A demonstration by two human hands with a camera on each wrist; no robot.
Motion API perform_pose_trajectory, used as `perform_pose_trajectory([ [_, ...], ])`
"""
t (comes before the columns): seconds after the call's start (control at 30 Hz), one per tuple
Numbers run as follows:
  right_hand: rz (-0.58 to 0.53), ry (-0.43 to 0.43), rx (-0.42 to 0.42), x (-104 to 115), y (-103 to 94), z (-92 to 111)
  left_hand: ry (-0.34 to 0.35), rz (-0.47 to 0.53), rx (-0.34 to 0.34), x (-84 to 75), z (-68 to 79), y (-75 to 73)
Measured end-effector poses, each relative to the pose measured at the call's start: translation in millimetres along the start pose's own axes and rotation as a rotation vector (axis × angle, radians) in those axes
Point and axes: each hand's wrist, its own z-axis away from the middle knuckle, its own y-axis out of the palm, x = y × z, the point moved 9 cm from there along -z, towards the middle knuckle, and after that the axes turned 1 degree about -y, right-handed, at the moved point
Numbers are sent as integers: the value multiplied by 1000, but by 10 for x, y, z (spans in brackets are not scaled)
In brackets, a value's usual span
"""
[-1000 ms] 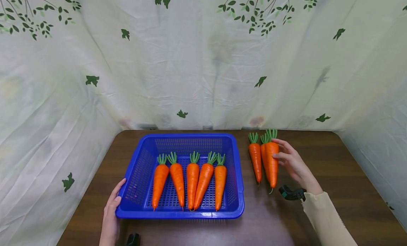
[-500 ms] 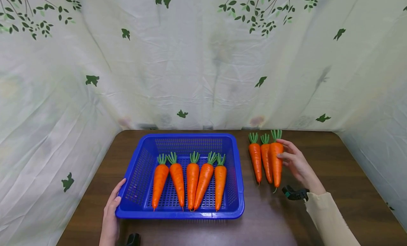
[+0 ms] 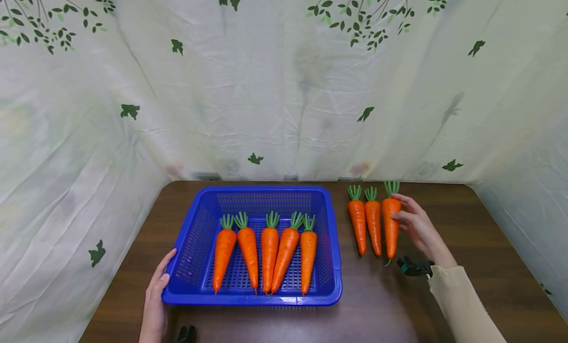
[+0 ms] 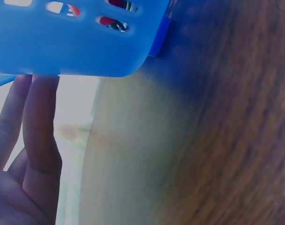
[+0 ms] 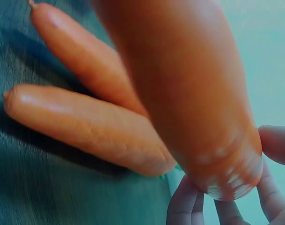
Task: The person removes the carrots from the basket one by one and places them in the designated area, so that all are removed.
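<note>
In the head view, a blue plastic basket (image 3: 253, 299) with slotted walls holds several orange carrots (image 3: 225, 254) with green stem stubs, lying in a row. My left hand (image 3: 155, 293) touches the basket's left rim with extended fingers. The left wrist view shows these fingers (image 4: 41, 122) reaching up to the basket wall (image 4: 76, 51), their tips hidden behind it. My right hand (image 3: 417, 224) pinches a carrot (image 3: 391, 224) near its thick top end, thumb on one side and fingers on the other. The right wrist view shows this carrot (image 5: 189, 84) close up, its narrow end cut off by the frame.
Two more carrots, one (image 3: 357, 224) nearer the basket and one (image 3: 373, 227) beside it, lie on the brown wooden table (image 3: 364, 308), to the left of the held one. A pale curtain with leaf prints (image 3: 284, 86) hangs behind the table and along its sides.
My right hand has moved a little to the right with its carrot. A gap now shows between that carrot and the one it partly covered. The left hand and basket have stayed put.
</note>
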Motion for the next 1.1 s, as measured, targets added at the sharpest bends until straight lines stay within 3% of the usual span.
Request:
perform_pose_trajectory([
  [0.47,83,8,-27,-106,-141,-81,-28,-17,-11,13,-1,-13],
  [1.1,181,62,-46,-282,-284,-146,15,9,-19,-23,5,11],
])
